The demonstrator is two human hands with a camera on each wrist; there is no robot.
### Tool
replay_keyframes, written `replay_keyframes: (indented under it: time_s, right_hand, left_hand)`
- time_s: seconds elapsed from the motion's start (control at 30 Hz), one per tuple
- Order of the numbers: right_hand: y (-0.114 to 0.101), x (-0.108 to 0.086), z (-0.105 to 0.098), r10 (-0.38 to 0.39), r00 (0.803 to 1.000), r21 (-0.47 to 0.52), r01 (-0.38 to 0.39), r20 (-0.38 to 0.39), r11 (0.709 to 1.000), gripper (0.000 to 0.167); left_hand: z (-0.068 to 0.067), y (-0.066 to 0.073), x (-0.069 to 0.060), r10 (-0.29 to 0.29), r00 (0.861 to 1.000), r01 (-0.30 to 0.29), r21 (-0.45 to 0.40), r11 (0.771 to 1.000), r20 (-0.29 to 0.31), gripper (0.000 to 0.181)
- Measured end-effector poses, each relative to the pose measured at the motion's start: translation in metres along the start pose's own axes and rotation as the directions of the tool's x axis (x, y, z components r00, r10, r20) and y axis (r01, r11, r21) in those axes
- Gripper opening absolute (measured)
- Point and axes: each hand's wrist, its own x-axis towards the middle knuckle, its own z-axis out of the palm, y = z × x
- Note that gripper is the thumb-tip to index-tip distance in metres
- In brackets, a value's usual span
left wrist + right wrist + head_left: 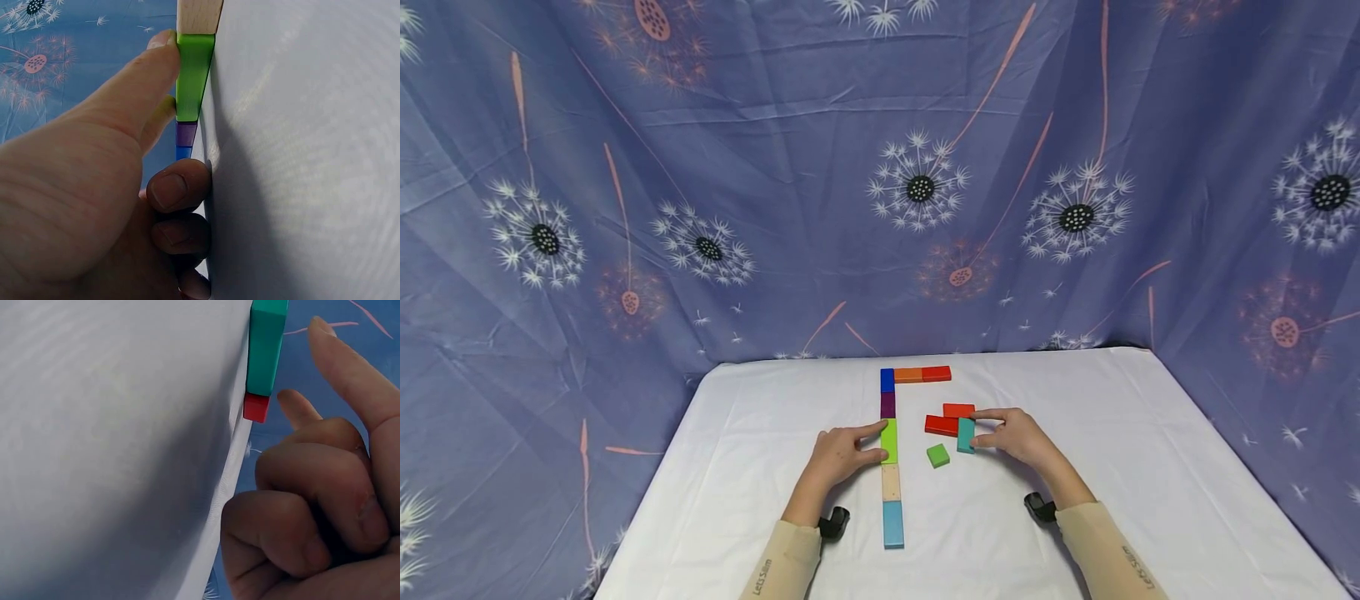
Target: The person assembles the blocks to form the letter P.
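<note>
A lime green block (889, 442) lies in a column of blocks. The thumb and index finger of my left hand (840, 457) rest at its left edge, spread apart; in the left wrist view they touch the top of the green block (194, 78), the other fingers curled beneath. A teal block (966, 435) lies against two red blocks (942, 426). My right hand (1021, 437) is at its right side, thumb and index finger apart. The right wrist view shows a gap between these fingers and the teal block (267, 350), with the other fingers bent.
Blue (887, 381) and purple (887, 406) blocks continue the column at the far end, with orange (908, 376) and red (936, 374) ones to the right. Nearer are wooden (891, 482) and light blue (892, 525) blocks. A small green block (937, 455) lies between the hands.
</note>
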Motion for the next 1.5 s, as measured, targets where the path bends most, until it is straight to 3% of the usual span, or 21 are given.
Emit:
replay_keyframes:
  time_s: [0.5,0.83,1.03,1.2,1.3,1.5]
  right_hand:
    - [0.0,-0.001,0.007,-0.005,0.999,-0.094,0.001,-0.038,0.996,0.063]
    - [-0.002,-0.002,0.009,0.002,1.0,-0.14,-0.004,-0.016,0.99,0.066]
    - [0.0,-0.003,0.007,-0.009,1.0,-0.1,0.009,0.002,0.995,0.066]
    - [0.001,-0.004,0.0,-0.026,0.999,0.001,0.026,0.032,1.0,0.064]
    - [-0.001,-0.002,-0.009,-0.033,0.998,0.051,0.031,0.051,0.998,0.065]
    - [-0.008,0.014,-0.032,-0.05,0.998,0.06,0.048,0.028,0.997,0.068]
  left_hand:
    - [0.001,-0.001,0.001,0.008,1.0,-0.008,0.008,1.0,-0.012,0.062]
    - [0.001,-0.002,0.001,0.01,1.0,-0.01,0.005,1.0,-0.016,0.062]
    - [0.001,-0.001,0.002,0.007,1.0,-0.007,-0.003,1.0,-0.01,0.062]
    - [0.001,-0.001,0.001,0.002,1.0,-0.002,0.001,1.0,-0.008,0.062]
    - [0.001,-0.001,0.0,-0.002,1.0,0.002,0.0,1.0,-0.007,0.062]
    - [0.001,0.001,0.0,-0.008,1.0,0.008,-0.004,1.0,-0.007,0.062]
